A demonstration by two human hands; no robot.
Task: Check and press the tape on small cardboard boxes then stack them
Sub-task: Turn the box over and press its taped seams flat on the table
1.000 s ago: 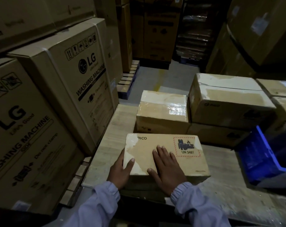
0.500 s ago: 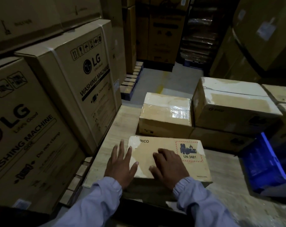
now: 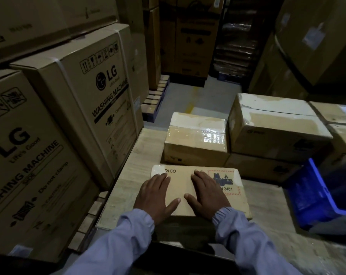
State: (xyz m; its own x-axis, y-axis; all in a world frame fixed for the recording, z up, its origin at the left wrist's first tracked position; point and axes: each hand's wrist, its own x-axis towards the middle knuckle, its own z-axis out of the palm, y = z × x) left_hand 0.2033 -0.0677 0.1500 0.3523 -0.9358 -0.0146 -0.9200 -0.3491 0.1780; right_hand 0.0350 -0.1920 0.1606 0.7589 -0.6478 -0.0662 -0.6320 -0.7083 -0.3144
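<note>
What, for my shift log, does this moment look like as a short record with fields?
place: warehouse, LG washing machine cartons on the left
work item: PICO box lying on wooden surface
left hand: flat on box top, fingers straight
right hand: flat on box top, partly covering UN 3481 label
behind: taped box
right side: blue crate

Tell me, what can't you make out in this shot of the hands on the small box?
All in the head view:
- Tape state on the small box: the left hand and right hand lie flat over its top.
- Red-bordered label: partly covered by the right hand.
- Blue crate contents: dark, cut off at the right edge.
- Fine print on the washing machine box: too small.
</note>
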